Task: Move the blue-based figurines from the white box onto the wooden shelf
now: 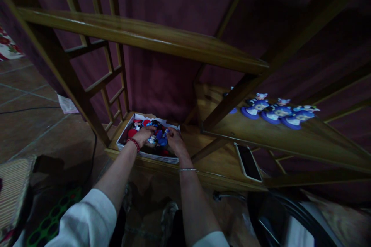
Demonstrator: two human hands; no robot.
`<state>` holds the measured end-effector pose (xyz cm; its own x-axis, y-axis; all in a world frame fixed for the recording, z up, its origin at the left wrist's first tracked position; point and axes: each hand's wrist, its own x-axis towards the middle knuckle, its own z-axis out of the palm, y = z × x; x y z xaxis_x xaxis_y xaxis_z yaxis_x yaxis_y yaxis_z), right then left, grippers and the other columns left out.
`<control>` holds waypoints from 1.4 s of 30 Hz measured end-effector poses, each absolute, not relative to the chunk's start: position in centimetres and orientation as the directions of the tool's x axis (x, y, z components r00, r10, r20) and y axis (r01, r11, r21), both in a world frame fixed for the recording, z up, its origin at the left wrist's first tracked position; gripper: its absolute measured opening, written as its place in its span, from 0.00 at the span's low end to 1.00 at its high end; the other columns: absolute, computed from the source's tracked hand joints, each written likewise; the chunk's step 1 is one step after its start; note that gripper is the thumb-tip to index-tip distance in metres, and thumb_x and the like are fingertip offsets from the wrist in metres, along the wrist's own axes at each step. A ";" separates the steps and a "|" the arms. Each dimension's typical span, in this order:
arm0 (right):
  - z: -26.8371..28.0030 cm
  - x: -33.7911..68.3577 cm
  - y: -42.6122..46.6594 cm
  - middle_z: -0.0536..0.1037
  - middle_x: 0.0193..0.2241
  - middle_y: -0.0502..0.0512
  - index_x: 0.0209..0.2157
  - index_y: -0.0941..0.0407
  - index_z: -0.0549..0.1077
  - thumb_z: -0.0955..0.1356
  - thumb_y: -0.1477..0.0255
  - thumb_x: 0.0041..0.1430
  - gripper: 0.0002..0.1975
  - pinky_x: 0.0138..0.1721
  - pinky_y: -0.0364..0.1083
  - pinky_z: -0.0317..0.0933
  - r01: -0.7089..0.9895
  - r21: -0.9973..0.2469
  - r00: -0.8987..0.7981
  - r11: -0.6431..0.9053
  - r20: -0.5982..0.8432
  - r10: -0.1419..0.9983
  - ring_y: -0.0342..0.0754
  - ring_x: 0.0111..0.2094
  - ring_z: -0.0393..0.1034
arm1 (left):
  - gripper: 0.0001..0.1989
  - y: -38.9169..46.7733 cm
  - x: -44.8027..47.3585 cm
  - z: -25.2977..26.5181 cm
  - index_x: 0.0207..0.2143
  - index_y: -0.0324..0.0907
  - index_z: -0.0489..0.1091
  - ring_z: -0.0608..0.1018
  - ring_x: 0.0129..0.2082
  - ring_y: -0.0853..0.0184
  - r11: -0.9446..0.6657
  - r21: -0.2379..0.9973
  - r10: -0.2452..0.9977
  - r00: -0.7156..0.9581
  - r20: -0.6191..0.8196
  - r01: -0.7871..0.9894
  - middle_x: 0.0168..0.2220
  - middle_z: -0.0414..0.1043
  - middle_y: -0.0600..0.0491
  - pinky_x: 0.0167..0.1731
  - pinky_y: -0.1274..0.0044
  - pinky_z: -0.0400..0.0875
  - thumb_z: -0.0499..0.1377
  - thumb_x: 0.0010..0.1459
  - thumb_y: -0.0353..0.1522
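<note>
Behind everything hangs a maroon curtain, and in front of it stands your wooden shelf unit. On its low shelf, before you, sits the white-edged box. Higher, to the right, a row of blue-and-white figurines stands on purple bases; below them lies a flat, pale-rimmed dark object. Your left hand and right hand are apart, both inside the box, fingers bent among jumbled small figures; you can't tell whether either grips one. A red bracelet circles your left wrist.
</note>
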<state>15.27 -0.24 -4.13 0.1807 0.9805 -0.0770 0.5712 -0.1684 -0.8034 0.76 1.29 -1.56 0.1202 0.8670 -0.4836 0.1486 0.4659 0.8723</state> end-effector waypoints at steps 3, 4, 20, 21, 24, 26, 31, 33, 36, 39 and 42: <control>-3.5 15.3 -0.5 0.73 0.37 0.53 0.44 0.56 0.68 0.59 0.72 0.52 0.17 0.44 0.44 0.58 0.631 -0.753 0.198 -0.186 -0.076 0.977 0.44 0.40 0.66 | 0.17 1.1 1.0 -1.2 0.41 0.38 0.67 0.71 0.30 0.72 0.472 0.872 0.860 0.148 -0.488 0.133 0.33 0.72 0.51 0.25 0.83 0.64 0.50 0.48 0.23; -3.2 15.3 -0.6 0.73 0.37 0.54 0.44 0.56 0.68 0.59 0.73 0.53 0.16 0.45 0.44 0.57 0.649 -0.736 0.201 -0.191 -0.077 0.977 0.44 0.40 0.66 | 0.17 1.0 1.1 -1.2 0.41 0.38 0.67 0.71 0.29 0.72 0.466 0.876 0.861 0.164 -0.481 0.122 0.34 0.72 0.51 0.24 0.83 0.63 0.50 0.48 0.23; -3.6 15.5 -0.7 0.73 0.42 0.56 0.43 0.58 0.70 0.59 0.77 0.52 0.17 0.48 0.44 0.55 0.659 -0.723 0.182 -0.208 -0.115 0.977 0.44 0.44 0.65 | 0.13 1.7 1.2 -2.2 0.37 0.34 0.68 0.69 0.20 0.75 0.392 0.911 0.902 0.143 -0.408 0.127 0.22 0.69 0.53 0.23 0.83 0.64 0.52 0.48 0.21; -3.7 15.5 -0.7 0.72 0.42 0.56 0.42 0.59 0.70 0.59 0.77 0.52 0.16 0.49 0.44 0.54 0.661 -0.722 0.173 -0.204 -0.118 0.978 0.45 0.45 0.65 | 0.13 1.8 1.2 -2.3 0.38 0.34 0.68 0.69 0.19 0.75 0.391 0.909 0.902 0.134 -0.409 0.145 0.22 0.69 0.54 0.23 0.83 0.64 0.51 0.49 0.22; -3.8 15.3 -0.7 0.70 0.46 0.55 0.41 0.58 0.71 0.59 0.78 0.52 0.16 0.51 0.43 0.51 0.638 -0.760 0.097 -0.123 -0.080 0.992 0.43 0.48 0.61 | 0.13 2.2 0.9 -3.0 0.38 0.35 0.67 0.69 0.20 0.75 0.368 0.907 0.912 0.111 -0.395 0.203 0.23 0.68 0.54 0.23 0.84 0.64 0.50 0.50 0.22; -3.9 15.3 -0.7 0.69 0.46 0.53 0.41 0.56 0.71 0.59 0.79 0.52 0.16 0.51 0.43 0.51 0.599 -0.796 0.069 -0.087 -0.057 0.996 0.42 0.49 0.61 | 0.12 2.4 0.6 -3.3 0.38 0.36 0.66 0.70 0.22 0.74 0.345 0.898 0.919 0.098 -0.383 0.272 0.24 0.69 0.54 0.23 0.84 0.64 0.50 0.50 0.23; -4.1 15.2 -0.6 0.72 0.43 0.55 0.41 0.58 0.70 0.58 0.78 0.52 0.16 0.47 0.42 0.57 0.521 -0.846 0.097 -0.114 -0.074 0.992 0.43 0.44 0.65 | 0.13 2.3 0.1 -3.4 0.38 0.37 0.66 0.71 0.23 0.73 0.342 0.853 0.903 0.113 -0.414 0.393 0.25 0.69 0.52 0.23 0.84 0.65 0.49 0.50 0.24; -4.2 15.2 -0.6 0.71 0.44 0.54 0.38 0.58 0.72 0.58 0.79 0.51 0.16 0.47 0.42 0.56 0.543 -0.832 0.105 -0.110 -0.062 0.992 0.43 0.46 0.64 | 0.12 2.1 0.1 -3.2 0.36 0.38 0.67 0.71 0.25 0.72 0.319 0.834 0.899 0.135 -0.417 0.450 0.27 0.69 0.51 0.24 0.83 0.66 0.48 0.49 0.24; -4.2 15.2 -0.6 0.69 0.46 0.52 0.35 0.57 0.73 0.58 0.80 0.49 0.16 0.48 0.42 0.55 0.573 -0.807 0.142 -0.144 -0.075 0.987 0.43 0.47 0.62 | 0.11 1.9 0.1 -2.9 0.30 0.39 0.68 0.72 0.26 0.71 0.274 0.797 0.899 0.151 -0.411 0.539 0.28 0.70 0.50 0.24 0.82 0.66 0.48 0.48 0.23; -4.1 15.2 -0.7 0.70 0.45 0.53 0.37 0.57 0.73 0.58 0.80 0.49 0.17 0.47 0.43 0.56 0.595 -0.785 0.145 -0.175 -0.109 0.983 0.43 0.46 0.63 | 0.09 1.7 -0.1 -2.5 0.23 0.39 0.68 0.72 0.27 0.69 0.142 0.709 0.902 0.204 -0.379 0.691 0.25 0.70 0.50 0.25 0.81 0.65 0.49 0.45 0.23; -3.8 15.3 -0.9 0.73 0.39 0.54 0.40 0.58 0.72 0.58 0.79 0.50 0.18 0.44 0.43 0.58 0.605 -0.776 0.110 -0.177 -0.139 0.984 0.44 0.41 0.66 | 0.07 1.5 -0.4 -2.2 0.17 0.39 0.67 0.73 0.29 0.66 0.051 0.633 0.898 0.242 -0.368 0.773 0.22 0.70 0.49 0.28 0.80 0.64 0.52 0.41 0.23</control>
